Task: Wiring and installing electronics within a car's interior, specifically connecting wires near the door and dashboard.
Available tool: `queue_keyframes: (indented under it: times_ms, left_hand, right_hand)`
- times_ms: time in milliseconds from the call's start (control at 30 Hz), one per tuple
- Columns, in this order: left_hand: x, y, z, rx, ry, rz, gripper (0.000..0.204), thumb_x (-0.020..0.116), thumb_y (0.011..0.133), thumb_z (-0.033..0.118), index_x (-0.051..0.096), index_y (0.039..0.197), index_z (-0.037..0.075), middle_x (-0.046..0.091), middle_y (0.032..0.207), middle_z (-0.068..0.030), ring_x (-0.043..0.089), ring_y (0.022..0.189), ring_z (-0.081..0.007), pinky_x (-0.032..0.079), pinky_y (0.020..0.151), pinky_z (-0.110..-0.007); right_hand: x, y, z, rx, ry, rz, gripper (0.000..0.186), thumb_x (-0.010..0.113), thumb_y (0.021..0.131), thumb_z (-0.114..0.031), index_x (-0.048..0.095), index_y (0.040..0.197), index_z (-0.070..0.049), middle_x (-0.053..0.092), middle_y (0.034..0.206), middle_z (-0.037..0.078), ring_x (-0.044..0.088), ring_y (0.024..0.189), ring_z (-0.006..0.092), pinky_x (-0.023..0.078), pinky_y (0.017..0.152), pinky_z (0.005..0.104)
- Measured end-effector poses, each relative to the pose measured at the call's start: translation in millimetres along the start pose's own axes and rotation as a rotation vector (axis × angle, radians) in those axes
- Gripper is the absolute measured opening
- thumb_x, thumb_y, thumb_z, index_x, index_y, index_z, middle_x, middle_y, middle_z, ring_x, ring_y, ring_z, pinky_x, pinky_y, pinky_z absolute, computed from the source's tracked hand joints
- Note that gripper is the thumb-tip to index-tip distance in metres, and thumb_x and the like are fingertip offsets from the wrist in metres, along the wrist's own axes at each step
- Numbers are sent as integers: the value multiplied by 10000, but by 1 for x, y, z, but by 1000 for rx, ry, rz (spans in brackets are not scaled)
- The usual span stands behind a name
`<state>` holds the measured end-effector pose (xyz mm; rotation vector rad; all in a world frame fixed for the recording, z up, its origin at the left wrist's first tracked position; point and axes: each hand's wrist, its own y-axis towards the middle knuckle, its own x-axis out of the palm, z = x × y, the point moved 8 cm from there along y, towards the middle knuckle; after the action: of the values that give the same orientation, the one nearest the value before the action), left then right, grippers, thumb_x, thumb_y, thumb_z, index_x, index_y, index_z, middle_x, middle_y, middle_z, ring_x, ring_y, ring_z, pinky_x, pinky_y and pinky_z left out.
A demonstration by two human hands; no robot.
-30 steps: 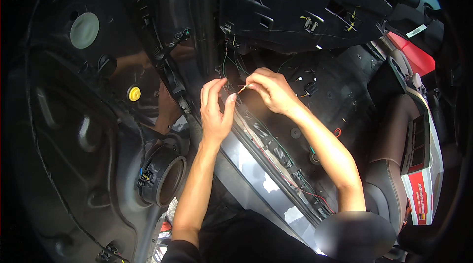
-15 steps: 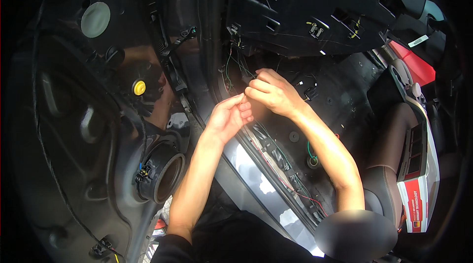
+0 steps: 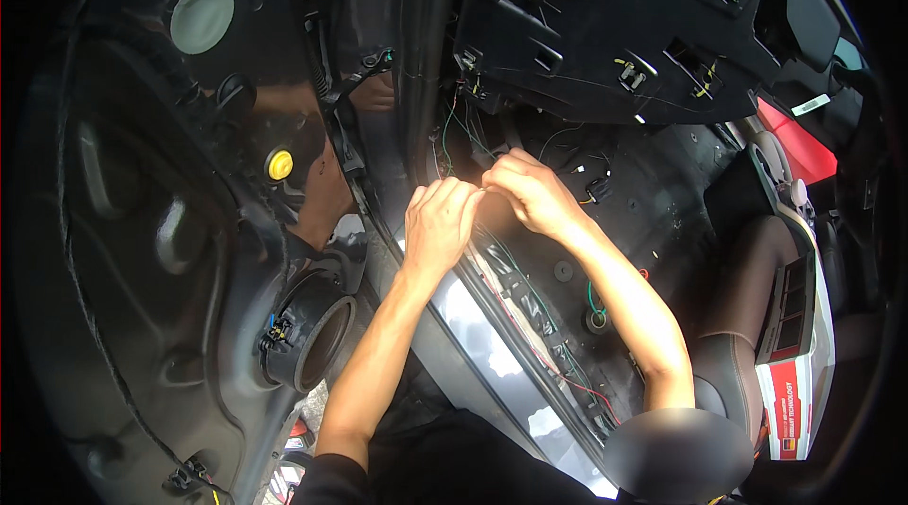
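My left hand [image 3: 441, 224] and my right hand [image 3: 535, 195] meet over the car's door sill, their fingertips pinched together. Thin green wires [image 3: 450, 134] come down from above and run in at the fingers, which close on a wire. The exact spot of the pinch is mostly hidden by my fingers. The left hand shows its back, with the fingers curled over. Below the hands, red and green wires [image 3: 544, 321] lie along the sill channel beside the shiny sill strip [image 3: 482, 325].
On the left stands a bare door with a round speaker [image 3: 326, 344] and a yellow plug [image 3: 280, 165]. A detached black trim panel [image 3: 577, 42] hangs above right. Rightward are a brown seat [image 3: 733, 316], a red-and-white box [image 3: 793, 401] and a loose connector [image 3: 598, 190].
My left hand has turned from palm-up to back-up, its fingers now curled over near the wires. The right hand has moved slightly lower and right. The whole view has shifted a little.
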<state>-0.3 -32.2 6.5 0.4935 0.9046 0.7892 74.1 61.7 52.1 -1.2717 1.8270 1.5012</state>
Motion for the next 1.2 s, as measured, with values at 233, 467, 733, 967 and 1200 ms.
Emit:
queue_keyframes:
  times_ms: [233, 467, 733, 967, 1200]
  left_hand:
    - [66, -40, -9, -974, -2078, -213, 304, 428, 1019, 228, 556, 776, 99, 451, 653, 22, 442, 619, -125, 397, 657, -296]
    - [49, -90, -23, -1023, -1942, 127, 258, 442, 1007, 219, 561, 827, 78, 486, 683, 4, 461, 623, -132, 408, 643, -281]
    - [-21, -9, 11, -94, 20, 67, 311, 687, 859, 231, 626, 1068, 9, 624, 957, -112, 600, 854, -301, 473, 750, -387]
    - [48, -41, -29, -753, -1089, -328, 305, 528, 1003, 265, 631, 843, 27, 566, 633, -11, 538, 554, -118, 421, 550, -242]
    - [58, -52, -23, -1046, -1804, -189, 326, 538, 990, 325, 620, 861, 37, 561, 666, -19, 518, 572, -123, 409, 556, -244]
  right_hand:
    - [5, -2, -10, -198, -277, -34, 190, 638, 715, -46, 628, 901, -84, 574, 861, 24, 566, 853, 233, 508, 736, 338]
    - [16, -3, -2, -113, -51, -60, 218, 645, 711, -19, 633, 923, -62, 608, 893, 43, 579, 851, 257, 504, 728, 345]
    - [10, 7, 2, -29, 63, -63, 58, 641, 833, -44, 627, 890, -49, 572, 792, 59, 545, 783, 267, 462, 691, 356]
    - [7, 2, -4, -134, -169, -237, 116, 662, 762, -125, 641, 874, -105, 573, 817, 19, 540, 814, 230, 465, 747, 350]
    - [10, 7, 14, -151, -31, -59, 90, 652, 847, -122, 601, 885, -60, 661, 986, 21, 570, 1071, 298, 457, 916, 407]
